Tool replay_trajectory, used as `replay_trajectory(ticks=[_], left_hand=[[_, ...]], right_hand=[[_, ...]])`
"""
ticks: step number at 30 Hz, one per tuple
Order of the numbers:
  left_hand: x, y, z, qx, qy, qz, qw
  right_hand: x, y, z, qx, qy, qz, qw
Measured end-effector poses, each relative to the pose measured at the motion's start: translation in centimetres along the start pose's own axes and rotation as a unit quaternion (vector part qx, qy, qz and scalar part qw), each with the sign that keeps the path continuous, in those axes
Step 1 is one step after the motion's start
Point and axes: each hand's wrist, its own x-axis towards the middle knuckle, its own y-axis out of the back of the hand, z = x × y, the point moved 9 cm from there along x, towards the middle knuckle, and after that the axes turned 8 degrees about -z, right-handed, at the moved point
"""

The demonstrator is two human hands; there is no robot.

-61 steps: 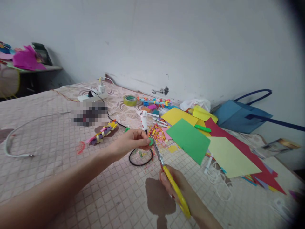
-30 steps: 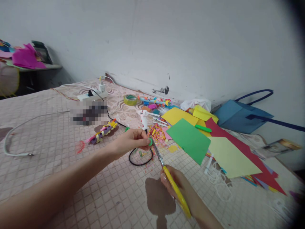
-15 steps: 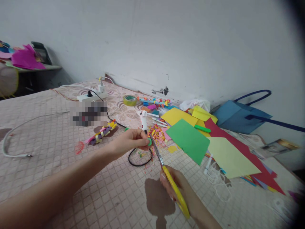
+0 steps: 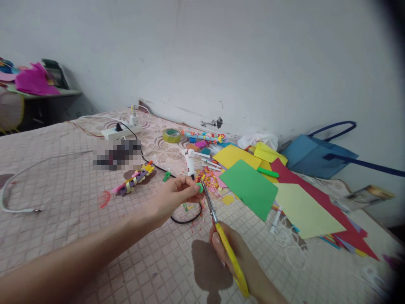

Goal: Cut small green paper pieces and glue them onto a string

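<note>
Between thumb and fingers, my left hand (image 4: 180, 194) pinches a small round green piece (image 4: 199, 188), perhaps foam or paper. My right hand (image 4: 232, 249) is wrapped round the yellow handles of a pair of scissors (image 4: 228, 249). Its metal blades point up and away, with the tips right beside the green piece; whether they touch it I cannot tell. Just beyond the fingers stands a white glue gun (image 4: 189, 161), nozzle down, over a heap of tiny colourful scraps (image 4: 209, 178). A black cord (image 4: 186, 221) loops below my left hand.
To the right lie a green sheet (image 4: 249, 188), a pale yellow sheet (image 4: 306, 209), a red sheet (image 4: 341, 219) and a blue bag (image 4: 319, 154). A decorated purple-and-yellow craft piece (image 4: 134, 180), tape roll (image 4: 171, 135) and power strip (image 4: 123, 130) are on the left and back.
My left hand has shifted slightly, turning the green piece a little beside the blades. The scissors have moved slightly with my right hand. A small green scrap shows more fully behind my left hand.
</note>
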Motion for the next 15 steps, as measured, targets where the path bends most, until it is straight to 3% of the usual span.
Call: replay_trajectory(ticks=[15], left_hand=[[-0.31, 0.02, -0.25, -0.004, -0.023, 0.039, 0.999]], right_hand=[[0.58, -0.11, 0.48, -0.049, 0.034, 0.019, 0.998]])
